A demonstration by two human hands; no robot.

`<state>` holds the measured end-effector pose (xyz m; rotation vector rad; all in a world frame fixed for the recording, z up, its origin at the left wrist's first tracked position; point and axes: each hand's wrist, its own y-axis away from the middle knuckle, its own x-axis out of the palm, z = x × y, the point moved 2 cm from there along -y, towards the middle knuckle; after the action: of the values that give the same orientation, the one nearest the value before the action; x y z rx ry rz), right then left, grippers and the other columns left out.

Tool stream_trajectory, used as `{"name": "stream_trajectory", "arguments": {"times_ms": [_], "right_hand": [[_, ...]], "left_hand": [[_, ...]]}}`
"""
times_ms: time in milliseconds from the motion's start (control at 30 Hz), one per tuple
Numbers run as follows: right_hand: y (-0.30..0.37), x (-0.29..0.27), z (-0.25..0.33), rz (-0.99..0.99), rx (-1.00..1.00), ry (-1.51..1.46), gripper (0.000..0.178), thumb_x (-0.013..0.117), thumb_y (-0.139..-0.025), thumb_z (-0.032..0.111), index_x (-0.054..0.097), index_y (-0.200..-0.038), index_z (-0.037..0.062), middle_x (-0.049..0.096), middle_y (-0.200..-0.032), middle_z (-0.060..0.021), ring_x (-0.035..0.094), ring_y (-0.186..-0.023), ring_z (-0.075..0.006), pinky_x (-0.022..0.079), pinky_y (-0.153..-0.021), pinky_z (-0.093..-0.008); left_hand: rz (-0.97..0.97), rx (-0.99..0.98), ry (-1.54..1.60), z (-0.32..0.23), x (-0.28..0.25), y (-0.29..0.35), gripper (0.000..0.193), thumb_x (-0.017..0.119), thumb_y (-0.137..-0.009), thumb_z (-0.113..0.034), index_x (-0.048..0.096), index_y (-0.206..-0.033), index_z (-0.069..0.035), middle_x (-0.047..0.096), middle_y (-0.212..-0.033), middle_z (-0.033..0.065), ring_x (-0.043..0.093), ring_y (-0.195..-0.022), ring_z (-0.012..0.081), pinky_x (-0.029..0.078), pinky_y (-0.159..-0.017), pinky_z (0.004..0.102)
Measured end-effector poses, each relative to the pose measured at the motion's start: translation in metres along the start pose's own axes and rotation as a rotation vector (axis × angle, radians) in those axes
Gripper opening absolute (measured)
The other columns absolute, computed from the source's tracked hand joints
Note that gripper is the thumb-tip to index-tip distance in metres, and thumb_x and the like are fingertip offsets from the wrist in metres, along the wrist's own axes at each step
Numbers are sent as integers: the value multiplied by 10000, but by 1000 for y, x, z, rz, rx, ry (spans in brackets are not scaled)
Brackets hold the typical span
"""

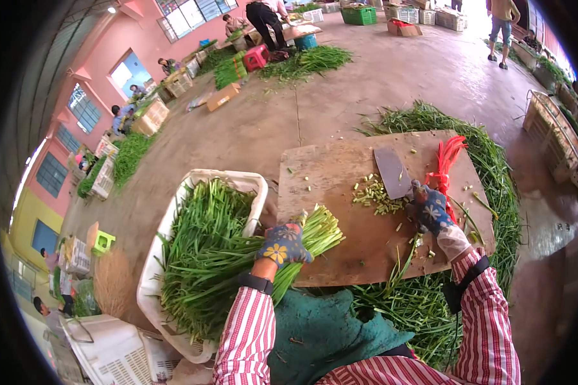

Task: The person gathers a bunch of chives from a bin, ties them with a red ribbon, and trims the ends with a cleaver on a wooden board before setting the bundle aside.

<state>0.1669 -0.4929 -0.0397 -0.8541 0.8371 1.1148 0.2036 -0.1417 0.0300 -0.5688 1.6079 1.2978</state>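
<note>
My left hand (pixel 284 245), in a blue flowered glove, is closed round a bunch of long green stalks (pixel 321 232). Their pale cut ends lie over the left edge of a wooden board (pixel 327 170), while the leaves trail back over a white crate (pixel 153 269) filled with greens (pixel 205 212). A cleaver (pixel 392 172) is gripped in my right hand (pixel 431 208), its handle hidden by the glove and its broad blade resting flat on or just over the board. Short cut pieces (pixel 376 199) lie beside the blade. Red ties (pixel 448 157) sit just beyond my right hand.
Loose leaves (pixel 494 179) heap around the board's right and near sides. A green cloth (pixel 327 330) covers my lap. Another white crate (pixel 109 343) stands at lower left. Farther off, people work among greens (pixel 315 59) and crates, and a person (pixel 502 25) stands at far right.
</note>
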Motion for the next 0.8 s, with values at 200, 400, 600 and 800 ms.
{"name": "stream_trajectory", "arguments": {"times_ms": [200, 400, 600, 800], "right_hand": [[-34, 30, -62, 138, 194, -628, 342, 628, -702, 210, 521, -973, 30, 578, -704, -42, 571, -629, -197, 467, -555, -294], [-4, 4, 1, -55, -75, -190, 287, 636, -720, 142, 553, -973, 35, 585, -763, -94, 562, -646, -201, 445, -558, -348], [18, 45, 114, 132, -236, -701, 477, 728, -693, 332, 544, -1031, 50, 581, -962, -131, 570, -881, -297, 465, -761, -364], [14, 77, 156, 45, -234, -499, 416, 723, -699, 252, 558, -1010, 31, 568, -949, -137, 557, -806, -197, 464, -705, -318]], "left_hand": [[-170, 139, 21, -12, 14, -40, 1140, 752, -478, -500, 174, -1314, 16, 475, -1223, 182, 506, -1084, 295, 413, -870, 427], [-140, -27, 89, -20, 8, -26, 1281, 777, -454, -510, 66, -1368, 38, 462, -1248, 191, 508, -1085, 314, 430, -872, 384], [-185, -34, 16, -28, 16, -25, 899, 730, -596, -393, 322, -1300, -11, 584, -1047, 161, 597, -904, 299, 478, -733, 414], [-497, -33, 14, -31, 24, -22, 615, 741, -581, -368, 536, -1050, -28, 599, -926, 123, 619, -792, 250, 493, -635, 371]]}}
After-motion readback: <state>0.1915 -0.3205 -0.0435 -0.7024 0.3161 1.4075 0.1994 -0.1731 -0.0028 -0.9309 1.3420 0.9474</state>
